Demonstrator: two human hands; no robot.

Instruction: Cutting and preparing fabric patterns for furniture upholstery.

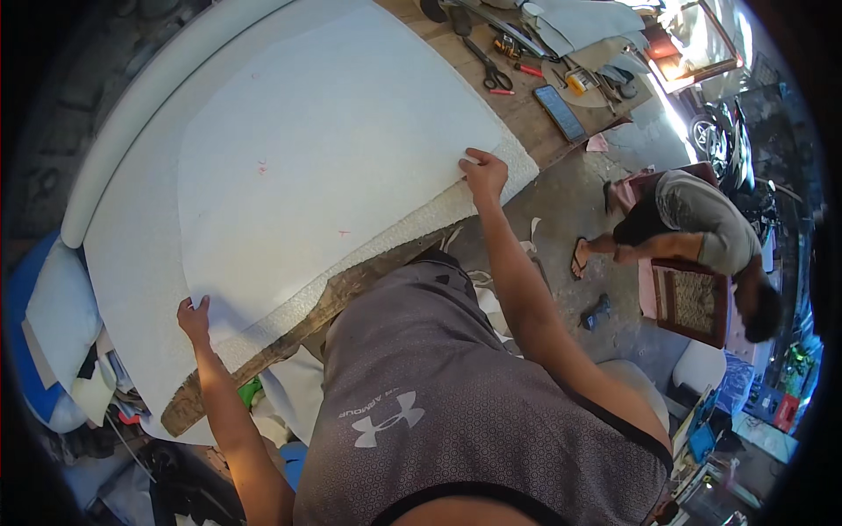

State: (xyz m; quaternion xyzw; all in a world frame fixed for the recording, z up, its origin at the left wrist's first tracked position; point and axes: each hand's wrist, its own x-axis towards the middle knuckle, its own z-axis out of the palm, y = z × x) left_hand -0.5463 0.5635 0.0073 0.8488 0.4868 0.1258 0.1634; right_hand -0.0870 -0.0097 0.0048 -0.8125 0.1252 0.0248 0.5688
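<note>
A large smooth white sheet (307, 149) lies over a wider white textured piece of material (517, 162) on a wooden table. My right hand (485, 180) pinches the sheet's near edge toward its right corner, thumb and forefinger closed on it. At the near left corner, my left hand (195, 320) grips the sheet's edge, thumb upward. A shadow falls on the sheet beside this hand. Several small red marks show on its surface.
A thick white roll (132, 131) borders the far left. On the wooden tabletop (526, 118) lie black scissors (493, 72), a phone (559, 112), a tape measure (506, 46) and red-handled tools. To the right, another person (702, 219) bends beside a framed cushioned panel (691, 302).
</note>
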